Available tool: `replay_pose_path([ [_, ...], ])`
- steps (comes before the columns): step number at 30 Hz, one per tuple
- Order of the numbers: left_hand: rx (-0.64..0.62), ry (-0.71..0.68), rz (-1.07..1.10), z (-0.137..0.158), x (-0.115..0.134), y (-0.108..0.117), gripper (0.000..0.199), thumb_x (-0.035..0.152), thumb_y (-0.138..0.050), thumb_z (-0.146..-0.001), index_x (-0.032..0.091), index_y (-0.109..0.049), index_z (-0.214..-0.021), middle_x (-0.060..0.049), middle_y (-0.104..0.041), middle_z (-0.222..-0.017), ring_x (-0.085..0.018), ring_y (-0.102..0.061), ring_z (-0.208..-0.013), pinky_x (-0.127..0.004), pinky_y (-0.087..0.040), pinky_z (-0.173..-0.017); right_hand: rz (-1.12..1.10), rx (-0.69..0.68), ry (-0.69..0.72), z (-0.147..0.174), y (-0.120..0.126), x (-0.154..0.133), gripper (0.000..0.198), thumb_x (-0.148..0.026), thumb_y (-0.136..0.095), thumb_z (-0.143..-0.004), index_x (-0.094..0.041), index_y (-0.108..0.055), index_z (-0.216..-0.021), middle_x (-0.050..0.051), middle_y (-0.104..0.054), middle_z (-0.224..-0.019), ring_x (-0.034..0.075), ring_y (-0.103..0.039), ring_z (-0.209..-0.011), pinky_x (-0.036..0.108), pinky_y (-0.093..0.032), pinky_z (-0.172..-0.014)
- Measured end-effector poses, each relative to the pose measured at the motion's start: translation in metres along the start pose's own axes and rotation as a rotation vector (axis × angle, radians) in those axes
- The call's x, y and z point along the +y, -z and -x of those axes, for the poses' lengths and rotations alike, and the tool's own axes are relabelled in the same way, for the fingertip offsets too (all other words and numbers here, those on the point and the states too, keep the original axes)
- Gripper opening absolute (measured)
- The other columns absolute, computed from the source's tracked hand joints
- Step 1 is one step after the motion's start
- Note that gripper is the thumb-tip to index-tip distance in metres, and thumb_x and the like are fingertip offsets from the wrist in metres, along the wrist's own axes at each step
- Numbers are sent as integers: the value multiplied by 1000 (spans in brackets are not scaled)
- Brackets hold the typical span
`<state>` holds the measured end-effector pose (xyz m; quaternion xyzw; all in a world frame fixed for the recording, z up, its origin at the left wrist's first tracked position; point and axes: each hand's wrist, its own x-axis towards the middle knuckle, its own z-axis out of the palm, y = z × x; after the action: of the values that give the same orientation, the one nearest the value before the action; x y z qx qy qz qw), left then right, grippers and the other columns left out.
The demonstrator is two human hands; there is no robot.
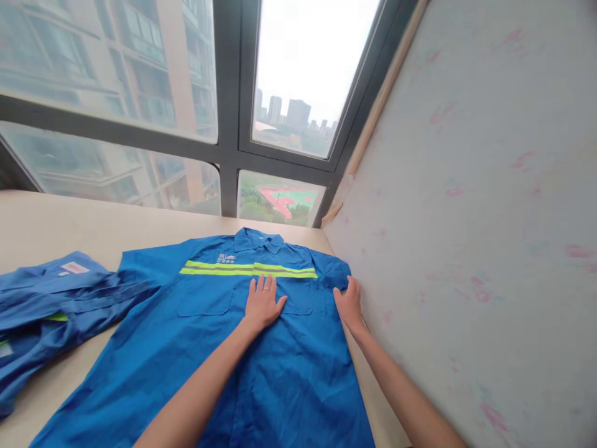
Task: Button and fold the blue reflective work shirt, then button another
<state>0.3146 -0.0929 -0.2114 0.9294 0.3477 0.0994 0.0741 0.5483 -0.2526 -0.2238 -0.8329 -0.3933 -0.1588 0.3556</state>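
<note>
My left hand (262, 306) lies flat, fingers moderately spread, on the blue collared shirt (298, 373), laid front-up on the pale ledge (46, 218); my right hand (349, 303) meets its creased sleeve (330, 266), finger closure indeterminable. A yellow-grey band (217, 269) crosses the chest.

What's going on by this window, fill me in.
A person is handling a blue short-sleeved shirt, spread front side up on a pale surface with its collar toward the window. The left hand lies open on the chest, fingertips by the yellow-green stripe. The right hand is at the end of the sleeve beside the wall; whether it grips the cloth is hard to tell. Another blue garment lies rumpled off to the left.
</note>
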Motion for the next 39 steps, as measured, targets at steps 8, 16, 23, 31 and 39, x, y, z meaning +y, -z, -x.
replay_pose_path([
  [8,-35,57,14,-31,11,35,57,57,-38,-95,14,-73,-111,-23,-69,-115,-39,-61,-112,-55,-44,-94,307,-412,225,-103,-16,-19,59,-26,-46,-91,-12,-39,-147,18,-53,-144,28,-48,-135,42,-37,-113],
  [16,-21,-177,74,-110,58,25,54,40,-51,-92,14,-51,-140,-21,-41,-153,-34,-29,-147,-53,-30,-115,466,-707,137,-157,-50,-8,42,-39,-58,-92,-13,-61,-125,17,-70,-119,30,-67,-110,38,-50,-93],
  [23,-73,-264,110,-131,60,-17,51,43,-43,-97,17,-49,-140,-17,-47,-149,-30,-40,-139,-46,-34,-109,588,-771,116,-157,-51,15,44,-42,-66,-86,-14,-65,-120,20,-68,-120,31,-66,-111,38,-49,-92],
  [31,-19,-241,49,-142,68,-15,47,49,-37,-99,17,-60,-126,-19,-59,-129,-34,-47,-118,-52,-38,-93,553,-761,120,-149,-58,-6,46,-42,-53,-96,-9,-57,-127,22,-62,-130,28,-60,-120,35,-45,-98],
  [39,-27,-171,70,-161,89,-12,38,32,-43,-97,10,-71,-109,-23,-61,-117,-34,-51,-110,-49,-41,-85,672,-719,-94,-179,-24,-31,34,-30,-56,-91,-9,-70,-115,24,-70,-113,33,-68,-104,40,-52,-84],
])
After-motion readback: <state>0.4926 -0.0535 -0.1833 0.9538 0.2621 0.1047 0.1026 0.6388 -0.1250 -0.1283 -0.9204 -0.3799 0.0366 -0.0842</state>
